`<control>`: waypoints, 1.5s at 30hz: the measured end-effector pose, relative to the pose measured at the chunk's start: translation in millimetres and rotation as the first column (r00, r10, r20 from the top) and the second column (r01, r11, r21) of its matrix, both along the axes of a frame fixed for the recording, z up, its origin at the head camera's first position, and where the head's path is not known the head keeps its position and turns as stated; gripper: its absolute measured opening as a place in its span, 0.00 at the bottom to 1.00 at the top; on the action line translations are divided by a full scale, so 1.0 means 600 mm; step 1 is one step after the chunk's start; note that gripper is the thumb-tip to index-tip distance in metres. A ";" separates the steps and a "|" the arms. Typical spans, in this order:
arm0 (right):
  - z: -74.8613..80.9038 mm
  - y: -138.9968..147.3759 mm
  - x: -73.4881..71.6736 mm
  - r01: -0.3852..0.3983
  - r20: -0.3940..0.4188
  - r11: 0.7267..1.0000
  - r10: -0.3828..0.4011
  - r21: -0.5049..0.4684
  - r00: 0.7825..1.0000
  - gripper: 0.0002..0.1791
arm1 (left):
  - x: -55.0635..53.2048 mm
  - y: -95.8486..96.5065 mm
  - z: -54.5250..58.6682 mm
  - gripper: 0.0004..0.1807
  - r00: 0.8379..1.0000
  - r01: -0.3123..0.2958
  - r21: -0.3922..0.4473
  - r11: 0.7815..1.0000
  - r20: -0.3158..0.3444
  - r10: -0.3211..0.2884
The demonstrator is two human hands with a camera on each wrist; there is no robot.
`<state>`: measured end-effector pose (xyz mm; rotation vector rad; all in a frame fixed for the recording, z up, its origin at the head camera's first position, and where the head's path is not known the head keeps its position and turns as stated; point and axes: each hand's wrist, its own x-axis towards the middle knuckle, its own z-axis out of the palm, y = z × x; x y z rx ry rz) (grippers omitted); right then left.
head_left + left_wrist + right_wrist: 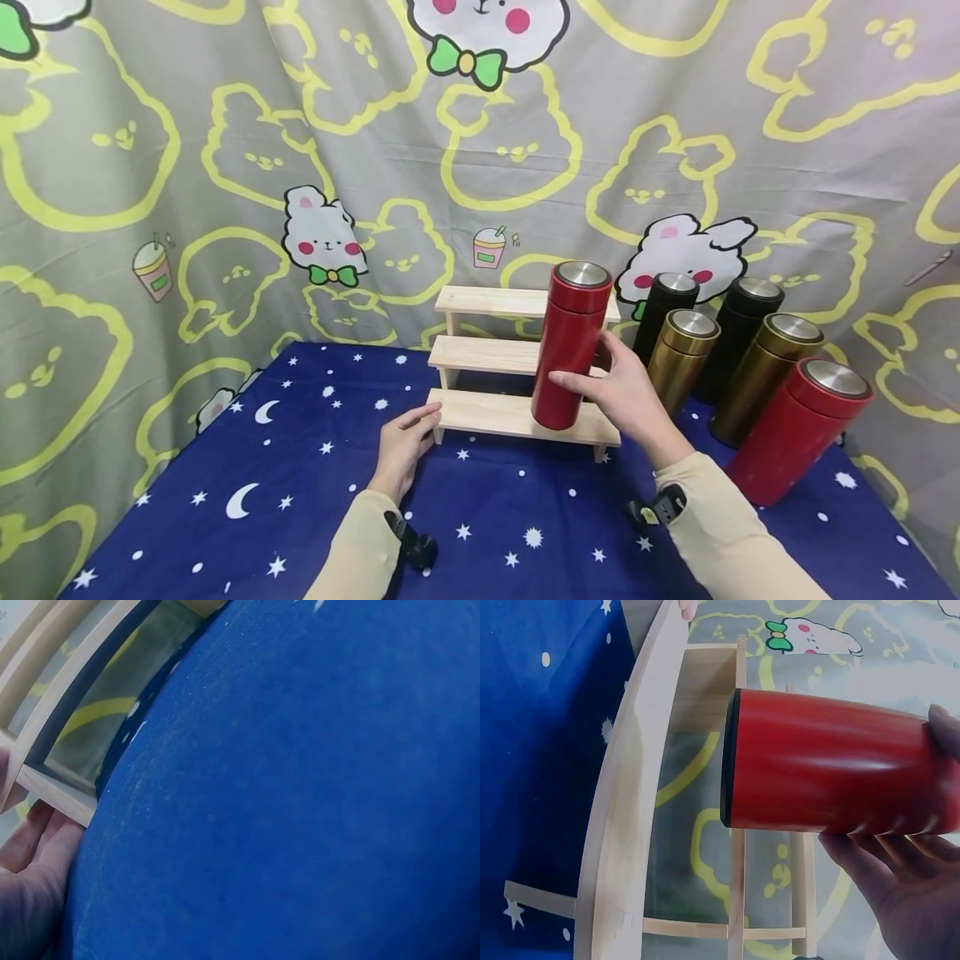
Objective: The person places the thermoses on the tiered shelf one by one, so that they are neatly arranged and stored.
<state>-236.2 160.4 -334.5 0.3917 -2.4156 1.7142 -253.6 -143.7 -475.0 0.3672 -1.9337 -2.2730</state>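
Note:
My right hand (626,392) grips a red thermos bottle (567,350) with a silver-topped lid, thumb on the near side. The bottle is held nearly upright in front of a three-step wooden stand (487,413). In the right wrist view, the black base of the red thermos bottle (832,763) hangs above the lowest step, apart from it. My left hand (402,446) is at the left end of that step. In the left wrist view, its fingers (52,836) lie against the step's leg, and a fingertip shows on the board above, pinching the end.
Right of the stand are two black bottles (738,321), two gold bottles (757,379) and another red bottle (798,433), close together. A dark blue star-and-moon cloth (300,467) covers the table. Behind hangs a grey curtain (405,150) with cartoon animals.

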 end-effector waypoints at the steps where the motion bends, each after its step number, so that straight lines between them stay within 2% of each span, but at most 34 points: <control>1: 0.001 -0.001 -0.001 -0.003 -0.001 1.000 0.003 0.000 1.000 0.41 | -0.001 0.000 0.000 0.16 1.000 0.006 0.002 1.000 0.001 -0.006; 9: 0.019 -0.022 -0.019 -0.039 -0.009 0.999 0.039 0.020 0.999 0.40 | -0.002 -0.003 -0.004 0.16 1.000 0.013 0.001 1.000 0.016 -0.013; 18: 0.033 -0.055 -0.049 -0.095 -0.018 0.994 0.094 -0.062 0.995 0.38 | -0.005 -0.001 -0.001 0.16 1.000 0.008 0.006 1.000 0.016 -0.009; 24: 0.045 -0.071 -0.065 -0.100 -0.032 0.991 0.097 -0.088 0.995 0.38 | -0.006 0.002 0.001 0.16 1.000 0.005 -0.005 1.000 0.012 -0.005; 32: 0.064 -0.096 -0.084 -0.119 -0.022 0.990 0.118 -0.076 0.993 0.40 | 0.000 -0.004 -0.001 0.16 1.000 -0.001 -0.020 1.000 0.020 0.002; 39: 0.076 -0.103 -0.107 -0.138 -0.041 0.983 0.134 -0.122 0.990 0.39 | -0.006 -0.002 0.000 0.17 1.000 0.017 -0.020 1.000 0.007 -0.016; 45: 0.081 -0.110 -0.115 -0.145 -0.051 0.979 0.139 -0.142 0.989 0.38 | -0.003 -0.004 -0.005 0.16 1.000 0.012 -0.034 0.999 0.023 -0.011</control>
